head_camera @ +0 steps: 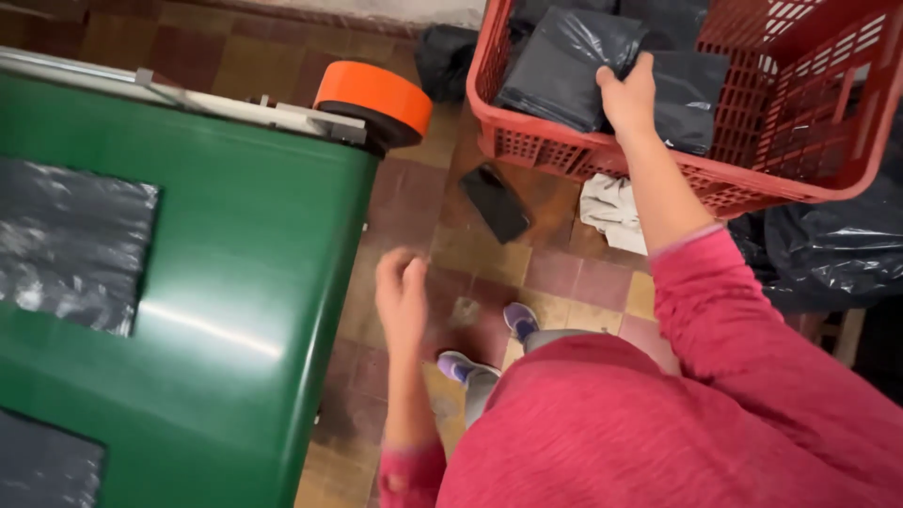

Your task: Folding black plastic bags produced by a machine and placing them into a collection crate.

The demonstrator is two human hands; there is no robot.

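Pink sleeves fill my near view; right hand (628,94) reaches into the red basket (602,155).
Its grip rests on a folded black bag (569,66), closure unclear; left hand (403,296) hangs loose and empty beside the green counter (245,282), where two bags already lie; more remain in the basket.

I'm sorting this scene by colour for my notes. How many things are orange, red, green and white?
Orange: 1, the tape roll
Red: 1, the plastic basket that the right hand reaches into
Green: 1, the table
White: 1, the cloth on the floor
Total: 4
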